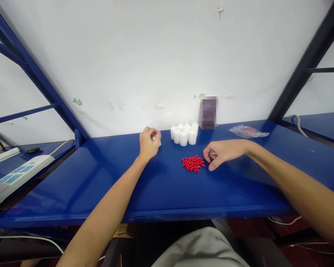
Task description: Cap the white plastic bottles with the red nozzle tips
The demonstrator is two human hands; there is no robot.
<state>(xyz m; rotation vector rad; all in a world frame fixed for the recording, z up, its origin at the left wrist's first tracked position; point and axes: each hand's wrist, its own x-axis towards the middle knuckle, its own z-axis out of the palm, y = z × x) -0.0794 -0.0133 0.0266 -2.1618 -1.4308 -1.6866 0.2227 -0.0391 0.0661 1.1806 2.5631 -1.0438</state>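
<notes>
My left hand is wrapped around a small white bottle, with a bit of red showing at its top between the fingers; most of the bottle is hidden. To the right stands a cluster of several white plastic bottles with narrow pointed tips. In front of them lies a loose pile of small red caps on the blue tabletop. Just right of that pile hovers my right hand, its fingers curled and the thumb held apart from them, with nothing visible between.
A flat clear plastic bag with something red lies at the back right. A dark pixelated upright panel leans against the white wall behind the bottles. Blue frame posts rise at both sides. A white power strip sits at far left.
</notes>
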